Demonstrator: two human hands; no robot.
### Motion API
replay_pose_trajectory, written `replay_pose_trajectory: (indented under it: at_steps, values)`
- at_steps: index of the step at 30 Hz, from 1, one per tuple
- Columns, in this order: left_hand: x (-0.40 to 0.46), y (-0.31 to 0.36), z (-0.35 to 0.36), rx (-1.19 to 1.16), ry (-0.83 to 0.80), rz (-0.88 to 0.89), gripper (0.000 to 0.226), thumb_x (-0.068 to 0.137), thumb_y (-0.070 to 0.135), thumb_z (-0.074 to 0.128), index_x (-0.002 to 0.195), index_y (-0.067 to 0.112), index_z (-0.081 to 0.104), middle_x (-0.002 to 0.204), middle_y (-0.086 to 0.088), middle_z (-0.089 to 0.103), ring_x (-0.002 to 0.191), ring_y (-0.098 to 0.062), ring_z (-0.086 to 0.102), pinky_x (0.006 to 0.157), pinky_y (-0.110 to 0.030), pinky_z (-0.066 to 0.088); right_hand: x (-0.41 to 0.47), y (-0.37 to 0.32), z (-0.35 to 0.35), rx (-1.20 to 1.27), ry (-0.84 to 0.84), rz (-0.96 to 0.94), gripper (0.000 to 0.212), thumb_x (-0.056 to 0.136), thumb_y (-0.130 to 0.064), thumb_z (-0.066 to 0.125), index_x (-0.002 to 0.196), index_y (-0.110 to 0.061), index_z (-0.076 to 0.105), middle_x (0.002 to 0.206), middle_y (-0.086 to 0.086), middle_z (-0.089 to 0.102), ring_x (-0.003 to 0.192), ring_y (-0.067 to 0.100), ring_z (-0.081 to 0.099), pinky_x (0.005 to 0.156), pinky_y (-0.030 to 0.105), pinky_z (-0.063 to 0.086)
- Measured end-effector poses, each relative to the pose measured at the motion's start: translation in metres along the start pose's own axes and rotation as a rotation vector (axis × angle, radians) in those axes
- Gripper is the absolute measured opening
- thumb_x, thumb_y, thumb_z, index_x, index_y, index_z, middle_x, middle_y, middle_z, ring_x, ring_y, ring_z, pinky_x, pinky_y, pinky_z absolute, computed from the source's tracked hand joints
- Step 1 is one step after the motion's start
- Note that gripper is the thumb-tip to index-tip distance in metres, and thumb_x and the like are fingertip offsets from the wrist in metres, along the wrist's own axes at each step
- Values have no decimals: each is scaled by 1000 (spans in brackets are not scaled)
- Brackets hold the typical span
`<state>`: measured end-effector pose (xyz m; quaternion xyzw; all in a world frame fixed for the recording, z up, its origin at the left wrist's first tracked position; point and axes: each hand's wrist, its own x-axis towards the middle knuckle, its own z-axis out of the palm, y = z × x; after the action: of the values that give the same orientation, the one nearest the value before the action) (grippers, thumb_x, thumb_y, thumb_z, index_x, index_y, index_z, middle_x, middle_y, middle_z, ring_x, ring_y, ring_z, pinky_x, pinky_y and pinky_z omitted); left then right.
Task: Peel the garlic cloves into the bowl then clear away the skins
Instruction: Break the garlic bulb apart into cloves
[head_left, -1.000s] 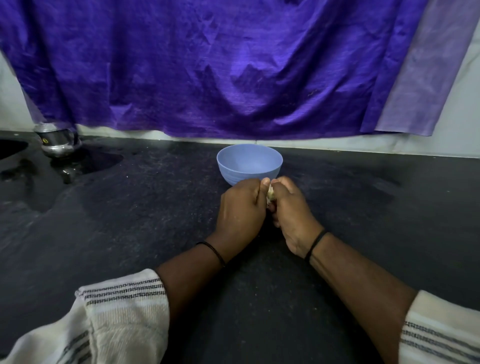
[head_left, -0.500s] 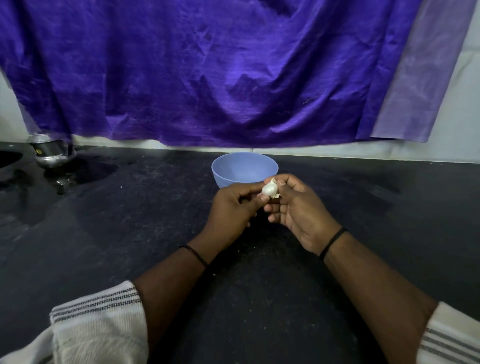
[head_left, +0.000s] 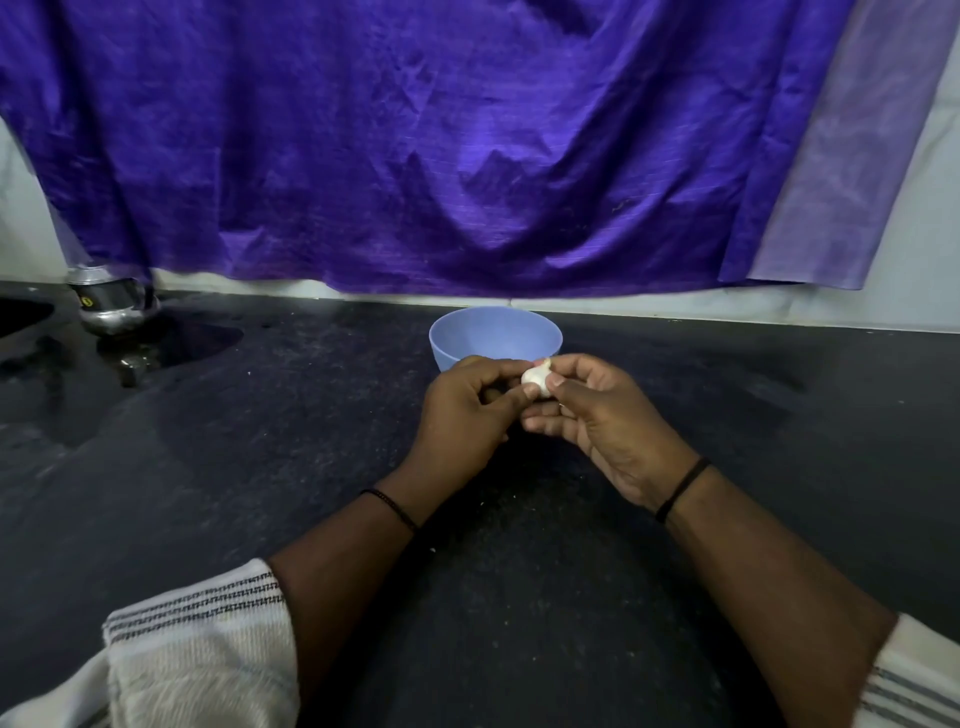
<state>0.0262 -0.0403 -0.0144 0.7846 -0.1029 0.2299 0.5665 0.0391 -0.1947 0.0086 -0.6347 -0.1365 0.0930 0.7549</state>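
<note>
White and papery, a small garlic clove (head_left: 536, 378) sits pinched between both hands just in front of a round pale-blue plastic bowl (head_left: 495, 335) on the dark speckled stone worktop (head_left: 260, 467). Left hand (head_left: 462, 415) curls round it with thumb and forefinger; right hand (head_left: 597, 415) grips it from the other side with its fingertips. Purple creased cloth (head_left: 415, 145) hangs behind, and a shiny steel pot (head_left: 111, 306) stands far left.
</note>
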Motion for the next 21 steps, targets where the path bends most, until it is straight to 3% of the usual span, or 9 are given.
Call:
replay_pose_trajectory:
  at_steps: [6, 10, 13, 21]
  values:
    - [-1, 2, -2, 80, -20, 22, 34, 86, 17, 75, 120, 15, 72, 94, 2, 71, 78, -17, 69, 78, -39, 60, -2, 0, -2, 9, -11, -27, 23, 98, 4, 51, 113, -4, 66, 109, 18, 72, 91, 18, 73, 76, 25, 59]
    - [-3, 8, -3, 170, -28, 45, 29, 86, 16, 73, 115, 19, 75, 92, 5, 73, 75, -10, 68, 76, -29, 59, -2, 1, -1, -57, -8, -37, 26, 96, 2, 57, 119, -7, 63, 111, 11, 72, 96, 16, 73, 76, 24, 59]
    - [-5, 11, -4, 223, -44, 29, 20, 84, 18, 73, 102, 21, 79, 74, 9, 73, 65, -4, 66, 67, -25, 56, -2, 3, 1, -115, -9, -43, 26, 96, 2, 56, 121, -8, 60, 111, 11, 73, 94, 13, 73, 72, 22, 57]
    - [-7, 15, -4, 313, -54, 42, 7, 82, 18, 76, 87, 16, 80, 70, 8, 73, 64, -4, 66, 64, -27, 56, -3, 5, 2, -225, -34, -95, 22, 96, 5, 55, 113, -5, 65, 101, 10, 74, 87, 11, 72, 70, 19, 56]
